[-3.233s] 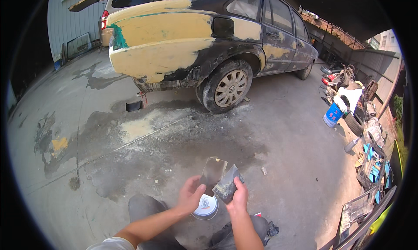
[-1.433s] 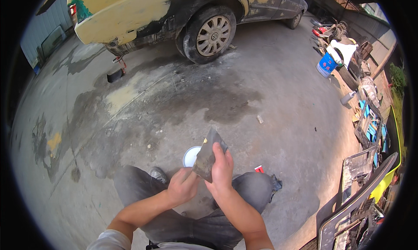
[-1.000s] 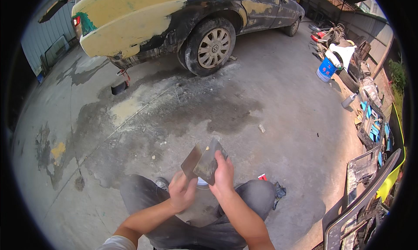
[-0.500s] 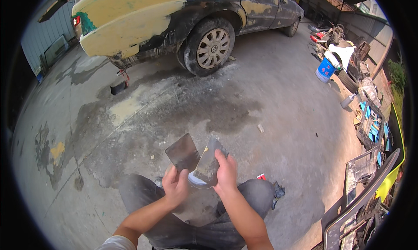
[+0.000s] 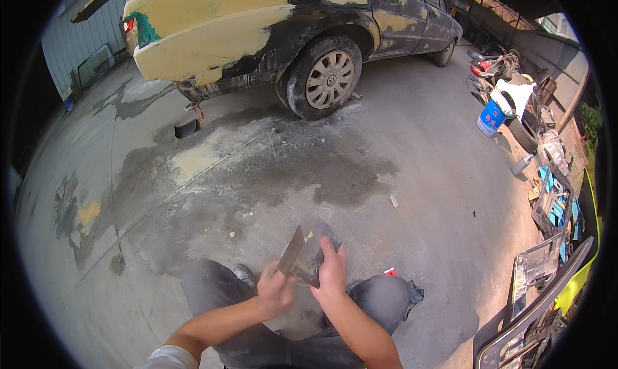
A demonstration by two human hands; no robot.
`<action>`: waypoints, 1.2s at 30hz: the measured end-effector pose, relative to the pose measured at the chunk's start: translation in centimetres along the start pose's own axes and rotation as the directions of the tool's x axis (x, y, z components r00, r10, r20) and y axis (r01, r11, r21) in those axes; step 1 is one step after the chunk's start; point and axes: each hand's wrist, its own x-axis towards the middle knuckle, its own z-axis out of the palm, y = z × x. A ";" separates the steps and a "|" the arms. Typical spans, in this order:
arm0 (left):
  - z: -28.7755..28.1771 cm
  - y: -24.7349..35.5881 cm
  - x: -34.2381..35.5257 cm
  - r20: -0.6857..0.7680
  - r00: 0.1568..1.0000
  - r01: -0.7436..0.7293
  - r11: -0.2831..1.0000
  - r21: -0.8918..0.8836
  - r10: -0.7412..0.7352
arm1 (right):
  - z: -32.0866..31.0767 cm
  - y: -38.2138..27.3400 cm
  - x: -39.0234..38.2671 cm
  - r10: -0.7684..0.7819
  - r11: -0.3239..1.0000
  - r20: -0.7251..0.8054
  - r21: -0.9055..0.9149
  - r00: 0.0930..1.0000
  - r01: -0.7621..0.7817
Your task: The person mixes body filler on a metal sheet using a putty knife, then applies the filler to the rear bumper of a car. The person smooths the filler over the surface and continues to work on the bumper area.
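My left hand is closed on a flat grey scraper plate, tilted nearly edge-on. My right hand grips a second, putty-smeared metal plate, its thumb on the upper face. The two plates are close together above a round tub, which is mostly hidden by my hands. Below them are my crossed legs in grey trousers. A small red-and-white item lies on the ground by my right knee.
A dark car with cream and green patches stands ahead on the stained concrete floor. Along the right lie heaped car parts, a blue bucket, a tyre and a grey bottle. A corrugated wall is at the back left.
My left hand has moved right and down since half a second ago, turning its plate from face-on to nearly edge-on, closer to the right plate. The whole view has shifted slightly.
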 end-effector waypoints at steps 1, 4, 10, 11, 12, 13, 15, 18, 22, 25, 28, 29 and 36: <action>0.0 0.0 -0.1 0.041 0.999 0.005 0.999 -0.044 -0.003 | 0.2 -0.1 -0.2 0.007 1.000 0.037 0.008 0.999 -0.007; 0.0 -0.2 -0.5 0.177 0.984 0.011 0.997 -0.072 0.001 | 0.4 -0.6 -0.5 -0.019 0.999 0.154 -0.024 0.988 0.023; 0.0 -1.3 1.0 0.134 0.951 0.308 0.900 -0.307 -0.280 | -0.2 -2.9 -0.1 -0.034 0.982 0.384 -0.159 0.923 0.102; 0.0 -1.8 2.0 0.114 0.877 0.454 0.728 -0.513 -0.467 | -0.4 -3.2 0.0 -0.038 0.986 0.390 -0.133 0.920 0.097; 0.1 -2.0 2.8 0.178 0.747 0.567 0.475 -0.673 -0.641 | -0.5 -3.4 0.0 -0.027 0.993 0.365 -0.099 0.931 0.068; -0.5 -2.6 3.6 0.243 0.676 0.592 0.317 -0.741 -0.695 | -0.4 -3.2 0.1 -0.006 0.997 0.348 -0.071 0.938 0.033; -1.6 -3.5 4.8 0.496 0.586 0.674 0.046 -0.737 -0.641 | -0.4 -2.5 0.3 0.045 0.997 0.286 -0.069 0.957 -0.027; -1.0 -3.0 5.0 0.591 0.318 0.797 -0.128 -0.590 -0.742 | -0.1 0.1 0.2 0.203 0.969 0.282 -0.193 0.938 -0.152; 0.0 -1.5 3.8 0.524 0.409 0.842 0.088 -0.532 -0.747 | -0.6 1.1 0.1 0.068 0.979 0.285 -0.202 0.956 -0.010; -0.1 -1.5 3.2 0.575 0.416 0.869 0.121 -0.480 -0.704 | -0.7 0.8 -0.1 0.030 0.988 0.294 -0.155 0.955 0.017; -0.4 -2.2 3.0 0.618 0.435 0.890 0.207 -0.407 -0.655 | -0.5 0.6 -0.3 0.003 0.989 0.283 -0.142 0.959 0.039; -0.5 -2.4 2.9 0.629 0.420 0.903 0.230 -0.364 -0.654 | -0.4 0.6 -0.3 -0.001 0.990 0.279 -0.132 0.960 0.039; -0.4 -2.7 2.2 0.718 0.364 0.912 0.070 -0.404 -0.594 | -0.5 0.6 0.0 -0.029 0.974 0.351 -0.202 0.936 0.106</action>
